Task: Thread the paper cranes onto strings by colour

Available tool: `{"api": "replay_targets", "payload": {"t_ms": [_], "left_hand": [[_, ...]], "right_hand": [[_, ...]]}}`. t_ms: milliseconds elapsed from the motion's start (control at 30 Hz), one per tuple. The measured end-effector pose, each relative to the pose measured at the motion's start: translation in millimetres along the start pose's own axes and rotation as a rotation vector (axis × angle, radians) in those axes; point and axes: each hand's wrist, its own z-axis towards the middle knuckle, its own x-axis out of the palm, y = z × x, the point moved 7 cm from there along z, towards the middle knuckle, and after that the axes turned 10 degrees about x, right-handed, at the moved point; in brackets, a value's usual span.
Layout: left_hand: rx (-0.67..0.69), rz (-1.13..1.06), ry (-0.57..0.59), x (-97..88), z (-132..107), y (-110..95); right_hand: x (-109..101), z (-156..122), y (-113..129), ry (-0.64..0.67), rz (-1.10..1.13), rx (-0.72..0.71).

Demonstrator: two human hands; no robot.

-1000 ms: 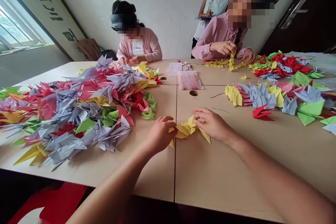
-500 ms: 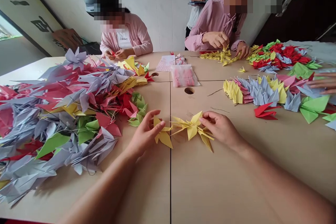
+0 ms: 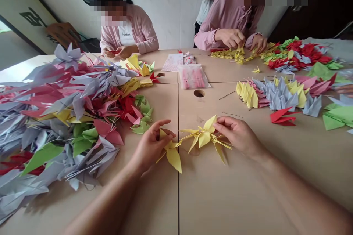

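Near the middle of the table, my left hand point(image 3: 154, 143) is closed with thumb and fingers on a yellow paper crane point(image 3: 173, 156), whose pointed wing hangs down toward the table. My right hand point(image 3: 234, 134) pinches the wing tip of a bunch of yellow paper cranes point(image 3: 204, 137), folded and bunched together with thin points sticking out both ways. The points of the bunch reach close to the crane in my left hand; I cannot tell whether a thread joins them. Behind my right hand lies a dark thread point(image 3: 233, 115).
A large heap of coloured paper cranes point(image 3: 79, 106) covers the left. Rows of cranes point(image 3: 281, 93) and a red crane point(image 3: 284, 116) lie right. A plastic bag of pink pieces point(image 3: 193, 76) lies beyond a table hole point(image 3: 199, 93). Two people sit opposite handling paper; another stands behind.
My left hand's crane has tilted and dropped slightly, its wing pointing lower. My right hand has moved a little to the right with the bunch. The view has shifted slightly.
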Motion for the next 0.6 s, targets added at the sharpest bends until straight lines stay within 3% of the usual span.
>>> {"api": "replay_targets", "payload": {"t_ms": [167,367,467,533,600], "left_hand": [[-0.019,-0.004,0.027,0.4,-2,-1],[0.147,0.186,0.012,-1.8,0,-14],[0.131,0.239,0.100,4.6,-3,-10],[0.151,0.311,0.187,12.3,-7,-8],[0.219,0.426,0.255,19.9,-12,-9]], "right_hand": [[-2,-1,4,0.016,-0.124,-0.012],[-13,-4,7,-0.034,-0.267,-0.099],[-15,-9,10,-0.061,-0.462,-0.126],[-13,-16,22,-0.119,-0.607,-0.233],[-4,-30,42,-0.208,-0.721,-0.459]]}}
